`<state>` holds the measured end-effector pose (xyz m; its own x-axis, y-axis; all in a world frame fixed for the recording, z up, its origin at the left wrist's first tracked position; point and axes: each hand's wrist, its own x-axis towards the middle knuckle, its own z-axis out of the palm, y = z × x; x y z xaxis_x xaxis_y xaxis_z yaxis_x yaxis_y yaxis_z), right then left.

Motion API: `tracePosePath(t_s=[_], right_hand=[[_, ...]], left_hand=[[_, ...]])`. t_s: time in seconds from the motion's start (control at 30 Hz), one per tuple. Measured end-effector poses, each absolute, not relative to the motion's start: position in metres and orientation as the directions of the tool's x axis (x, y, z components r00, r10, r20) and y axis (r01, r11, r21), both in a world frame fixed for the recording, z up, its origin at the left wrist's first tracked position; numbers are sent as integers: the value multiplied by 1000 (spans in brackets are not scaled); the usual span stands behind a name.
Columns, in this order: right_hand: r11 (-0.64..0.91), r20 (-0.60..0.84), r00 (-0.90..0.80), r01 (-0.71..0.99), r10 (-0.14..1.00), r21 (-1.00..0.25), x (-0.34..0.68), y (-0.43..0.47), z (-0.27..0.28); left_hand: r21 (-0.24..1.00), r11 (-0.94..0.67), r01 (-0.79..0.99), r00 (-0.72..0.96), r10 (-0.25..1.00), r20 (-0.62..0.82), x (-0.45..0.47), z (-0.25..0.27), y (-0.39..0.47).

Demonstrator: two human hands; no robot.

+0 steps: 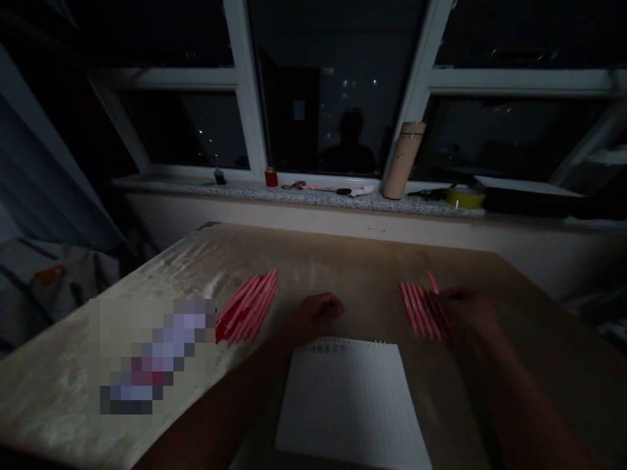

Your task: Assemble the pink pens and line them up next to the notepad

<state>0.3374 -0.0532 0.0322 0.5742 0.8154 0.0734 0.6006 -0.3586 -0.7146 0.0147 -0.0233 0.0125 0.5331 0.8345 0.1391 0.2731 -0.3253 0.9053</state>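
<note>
My right hand (467, 310) pinches a pink pen (432, 282) at the right end of a row of pink pens (415, 312). The pens in this row lie side by side on the table, and the held one juts a little beyond their far ends. Between the two groups of pens, my left hand (321, 311) rests on the table with its fingers curled in and nothing visible in them. To its left lies a looser pile of pink pens (251, 307) on something red. A lined spiral notepad (350, 398) with faint handwriting at its top lies below my hands.
A blurred-out purplish object (171, 349) lies on the left of the brown table (372, 274). Along the windowsill (313, 196) stand a tall tan bottle (404, 160), a small red jar (271, 177) and a yellow tape roll (465, 198). A curtain (44, 163) hangs at the left.
</note>
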Motion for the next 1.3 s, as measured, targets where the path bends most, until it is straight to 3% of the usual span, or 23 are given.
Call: tracePosePath(t_s=[0.23, 0.53, 1.3], right_hand=[[-530, -67, 611, 621, 789, -577, 368, -51, 20], [-532, -92, 560, 704, 823, -470, 385, -46, 6], [-486, -51, 521, 752, 852, -445, 381, -45, 10]], left_hand=[[850, -398, 345, 548, 821, 162, 15, 19, -25], [792, -492, 361, 590, 778, 215, 13, 19, -25], [777, -536, 330, 643, 731, 231, 12, 19, -26]])
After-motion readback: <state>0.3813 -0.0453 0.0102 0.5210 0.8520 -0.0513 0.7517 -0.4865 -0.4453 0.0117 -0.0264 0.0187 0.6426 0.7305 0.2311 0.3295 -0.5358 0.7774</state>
